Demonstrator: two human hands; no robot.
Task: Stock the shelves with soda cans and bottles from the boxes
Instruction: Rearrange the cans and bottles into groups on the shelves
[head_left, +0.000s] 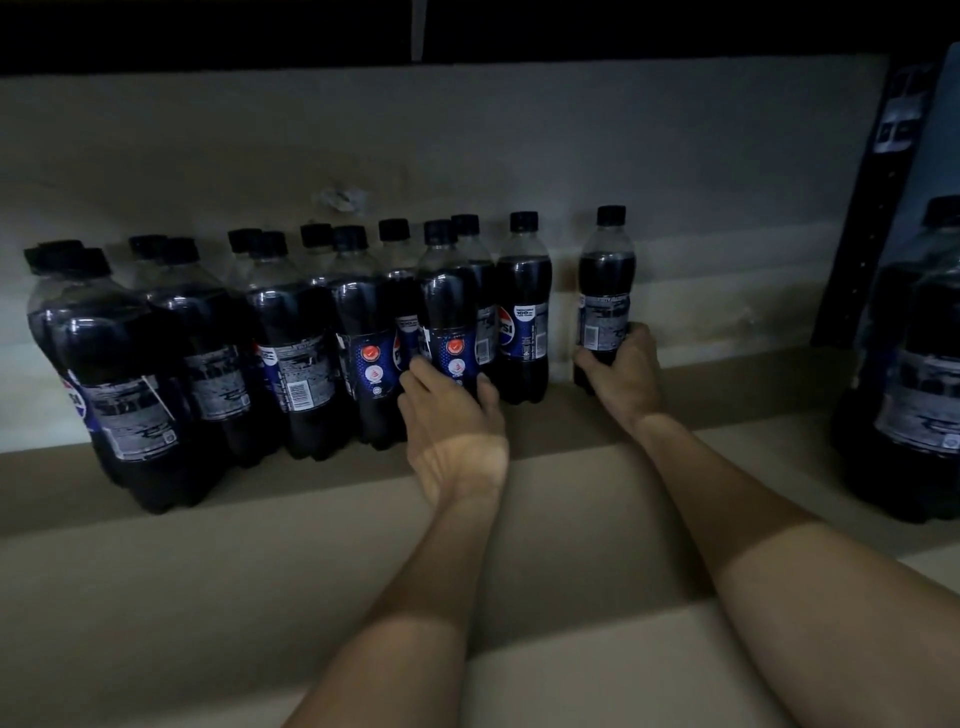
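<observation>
Head view, looking down onto a dim shelf board (208, 561), with two bare forearms reaching in over its near edge. The left hand (452, 431) has its fingers and thumb curled round the lower body of a front-row Pepsi bottle (449, 306), fingers on its left side and thumb on its right. The right hand (621, 369) is wrapped round the bottom part of a lone bottle (607, 280), its fingers curling round the left side.

Both bottles stand upright, long axis vertical, black caps pointing up. The hands hide their bases, so I cannot tell whether they sit on the board. The front-row bottle shows a blue label with round red and white marks. The lone one turns a grey print panel towards us. Each holds dark cola up to the shoulder, with a clear neck above.

Just past the left thumb stands a third Pepsi bottle (523, 312), logo forward, with a gap between it and the right fingers. Left of the left fingers, the stocked bottles (208, 338) run upright in a double row, all capped and full. Well to the right of the right hand stand larger cola bottles (924, 364), near a dark upright post (878, 208). Behind everything is a pale back wall (467, 145).
</observation>
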